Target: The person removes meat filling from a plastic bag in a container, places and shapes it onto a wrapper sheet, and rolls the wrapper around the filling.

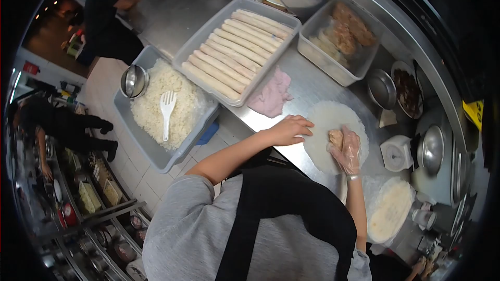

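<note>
A thin, round white wrapper sheet (317,152) lies flat on the steel counter in front of me. My right hand (351,155), in a clear plastic glove, has its fingers around a lump of light-brown filling (335,136) over the sheet. At the sheet's left edge rests my bare left hand (290,129), fingers loosely stretched, holding nothing. Beyond it a crumpled pink cloth (271,92) lies beside a plastic tub (237,102) with several long pale rolls in rows.
A grey bin (162,164) of rice holds a white slotted scoop (167,110) and a metal bowl (134,81). Another tub (328,73) contains brown filling. To the right are a kitchen scale (397,153) and an oval flatbread-like sheet (389,211). Two people stand at left.
</note>
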The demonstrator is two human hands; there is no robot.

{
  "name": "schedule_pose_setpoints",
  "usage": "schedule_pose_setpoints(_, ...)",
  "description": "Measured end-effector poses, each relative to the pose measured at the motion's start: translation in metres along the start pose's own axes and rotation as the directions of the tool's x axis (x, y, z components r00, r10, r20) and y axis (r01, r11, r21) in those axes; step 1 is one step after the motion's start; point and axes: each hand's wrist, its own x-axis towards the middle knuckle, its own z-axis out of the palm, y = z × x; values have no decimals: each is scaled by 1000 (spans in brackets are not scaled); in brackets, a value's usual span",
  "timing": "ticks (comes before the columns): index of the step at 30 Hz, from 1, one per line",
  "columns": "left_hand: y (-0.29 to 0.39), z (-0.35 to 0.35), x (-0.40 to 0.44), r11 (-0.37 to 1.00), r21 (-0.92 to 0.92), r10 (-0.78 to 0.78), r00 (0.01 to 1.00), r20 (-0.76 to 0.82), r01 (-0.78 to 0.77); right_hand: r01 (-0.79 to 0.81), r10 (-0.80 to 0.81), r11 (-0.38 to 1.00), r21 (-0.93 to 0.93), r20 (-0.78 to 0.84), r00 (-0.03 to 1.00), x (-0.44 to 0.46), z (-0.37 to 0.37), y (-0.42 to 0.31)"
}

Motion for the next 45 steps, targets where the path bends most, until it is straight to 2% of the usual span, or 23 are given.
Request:
schedule_pose_setpoints(2,-2,2,1,1000,5,14,1000,0,-14,-136,135,991,-1,97,986,-13,12,15)
schedule_pose_setpoints(4,-4,6,3,1000,16,15,1000,-21,-15,-20,20,999,36,21,1000,-25,33,37)
schedule_pose_setpoints(6,-2,4,3,1000,9,24,999,-24,-24,-130,129,991,6,124,984,-10,18,19)
schedule_pose_setpoints(10,3,-3,4,1000,11,-1,1000,11,1,-126,133,983,-134,49,990,8,1,-3)
schedule_pose_setpoints(12,6,-6,5,1000,4,1,999,32,-1,-84,95,994,-63,203,974,5,15,14)
schedule_pose_setpoints(16,8,-8,5,1000,14,-17,999,43,16,-70,88,992,-102,179,980,5,30,21)
schedule_pose_setpoints(19,5,-8,5,1000,14,-14,999,37,14,-133,132,991,-16,270,954,20,3,-1)
schedule_pose_setpoints(22,5,-7,4,1000,8,-12,999,33,12,-95,95,995,-8,180,979,17,5,9)
schedule_pose_setpoints(24,4,-7,5,1000,10,-11,999,31,11,161,-152,985,-60,136,979,10,14,13)
schedule_pose_setpoints(25,5,-7,5,1000,4,-8,1000,29,8,163,-154,985,-59,137,979,7,19,14)
schedule_pose_setpoints(28,5,-7,4,1000,6,-2,1000,30,2,109,-85,988,-111,202,976,3,32,10)
schedule_pose_setpoints(30,6,-7,4,1000,10,1,1000,31,-1,-15,58,982,-190,223,973,9,35,7)
schedule_pose_setpoints(33,5,-9,4,999,47,9,999,51,-12,-113,146,984,-138,264,953,19,17,-13)
schedule_pose_setpoints(35,4,-9,5,999,-27,37,999,22,-37,-69,102,986,-150,220,970,9,5,-17)
schedule_pose_setpoints(37,7,-9,2,999,3,45,999,-23,-45,-27,57,986,-163,185,981,-7,-4,-20)
schedule_pose_setpoints(39,7,-9,3,998,30,58,996,-63,-56,-85,156,981,-176,442,883,-19,-9,-21)
schedule_pose_setpoints(40,6,-7,3,998,57,44,995,-87,-39,-90,161,980,-177,443,882,-23,-4,-19)
schedule_pose_setpoints(42,5,-5,4,996,81,35,994,-107,-26,8,39,991,-131,355,934,-25,9,-18)
schedule_pose_setpoints(45,1,-5,4,989,142,62,993,-98,-48,-7,52,990,-142,315,948,-16,26,-23)
